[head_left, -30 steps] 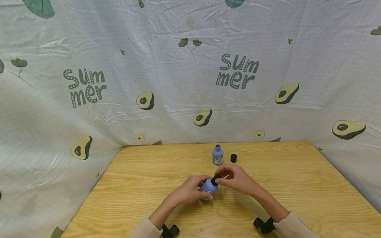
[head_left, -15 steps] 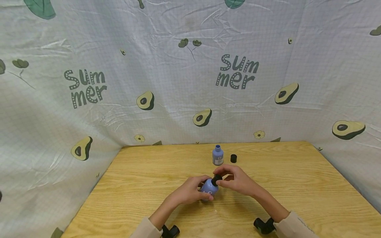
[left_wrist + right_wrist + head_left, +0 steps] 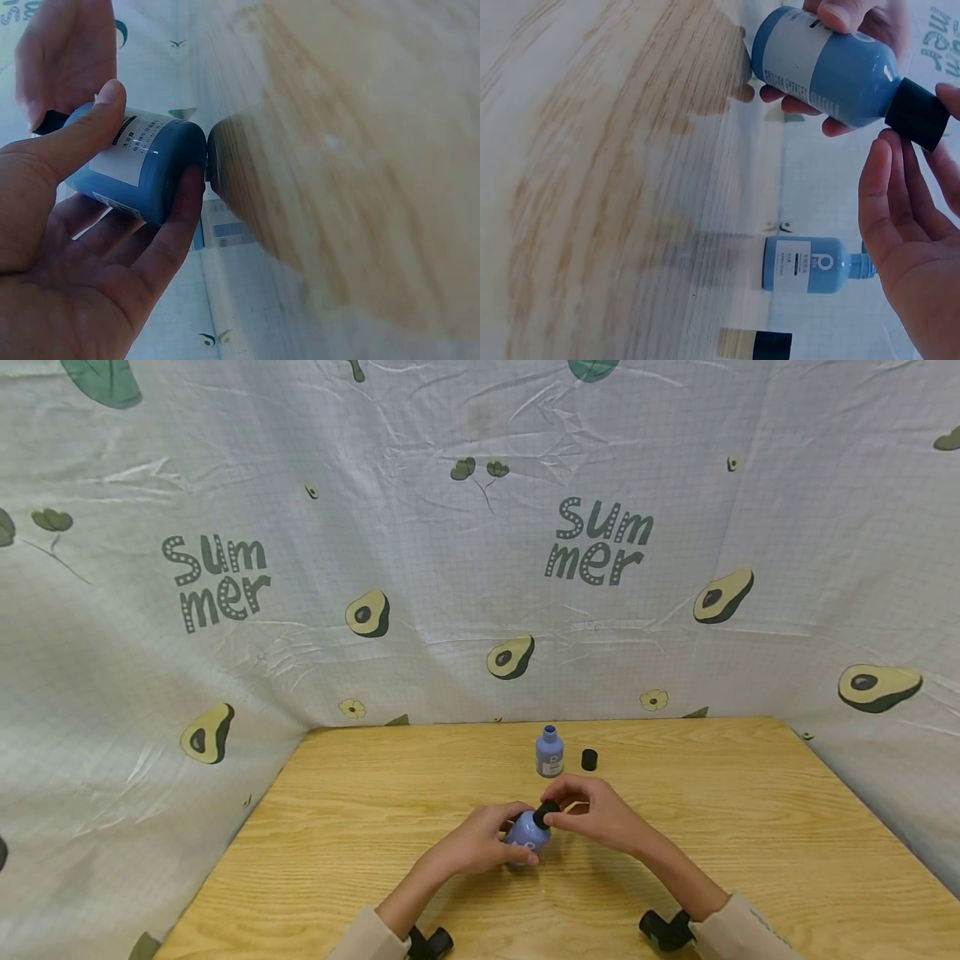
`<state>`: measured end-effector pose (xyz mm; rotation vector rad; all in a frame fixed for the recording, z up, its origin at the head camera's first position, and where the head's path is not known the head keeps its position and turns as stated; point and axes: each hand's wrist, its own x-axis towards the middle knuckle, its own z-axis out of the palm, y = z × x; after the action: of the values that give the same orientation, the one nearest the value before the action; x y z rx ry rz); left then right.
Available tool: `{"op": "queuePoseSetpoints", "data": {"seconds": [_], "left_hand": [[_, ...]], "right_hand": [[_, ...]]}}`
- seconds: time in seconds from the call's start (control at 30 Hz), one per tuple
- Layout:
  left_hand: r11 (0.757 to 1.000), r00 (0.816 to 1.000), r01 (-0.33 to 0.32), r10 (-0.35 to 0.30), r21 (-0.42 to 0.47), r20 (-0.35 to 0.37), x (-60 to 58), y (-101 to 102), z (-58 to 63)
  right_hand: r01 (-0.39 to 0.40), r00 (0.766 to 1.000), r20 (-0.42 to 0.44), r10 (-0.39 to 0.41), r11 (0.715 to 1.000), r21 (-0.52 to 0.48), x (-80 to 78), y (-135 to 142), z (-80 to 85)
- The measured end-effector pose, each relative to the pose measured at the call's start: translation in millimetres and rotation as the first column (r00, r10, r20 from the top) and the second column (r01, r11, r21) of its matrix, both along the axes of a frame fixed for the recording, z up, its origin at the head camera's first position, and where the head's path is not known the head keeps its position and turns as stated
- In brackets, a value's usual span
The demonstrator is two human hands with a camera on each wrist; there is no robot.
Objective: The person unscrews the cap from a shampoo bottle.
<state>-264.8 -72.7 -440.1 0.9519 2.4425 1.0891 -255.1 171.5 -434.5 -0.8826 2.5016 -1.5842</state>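
My left hand (image 3: 480, 841) grips a blue bottle (image 3: 527, 833) around its body, tilted a little with its neck toward the right. On the bottle's neck sits a black cap (image 3: 917, 114), which the thumb and fingers of my right hand (image 3: 600, 814) pinch. In the left wrist view a white label (image 3: 129, 148) shows on the bottle, its base close to the table. Behind both hands a second blue bottle (image 3: 549, 754) stands upright with its threaded neck bare. A loose black cap (image 3: 589, 760) rests on the table to the right of that bottle.
The light wooden table (image 3: 360, 810) spans the area under the hands. A white cloth (image 3: 420, 543) printed with avocados and lettering hangs behind it and along both sides. Black wrist devices (image 3: 666, 931) sit at both sleeves.
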Motion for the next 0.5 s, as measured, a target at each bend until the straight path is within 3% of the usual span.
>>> {"op": "queuePoseSetpoints", "data": {"seconds": [0.27,0.5], "left_hand": [[1.000,1.000,-0.006,0.006,-0.001,0.006,-0.3,0.3,-0.1],[1.000,1.000,-0.005,0.005,-0.007,-0.004,-1.2,0.7,-1.5]], "right_hand": [[-0.046,0.998,-0.035,0.046,0.999,0.003,1.9,-0.6,2.8],[0.036,0.999,-0.023,-0.036,0.999,0.018,1.9,-0.3,2.1]]}}
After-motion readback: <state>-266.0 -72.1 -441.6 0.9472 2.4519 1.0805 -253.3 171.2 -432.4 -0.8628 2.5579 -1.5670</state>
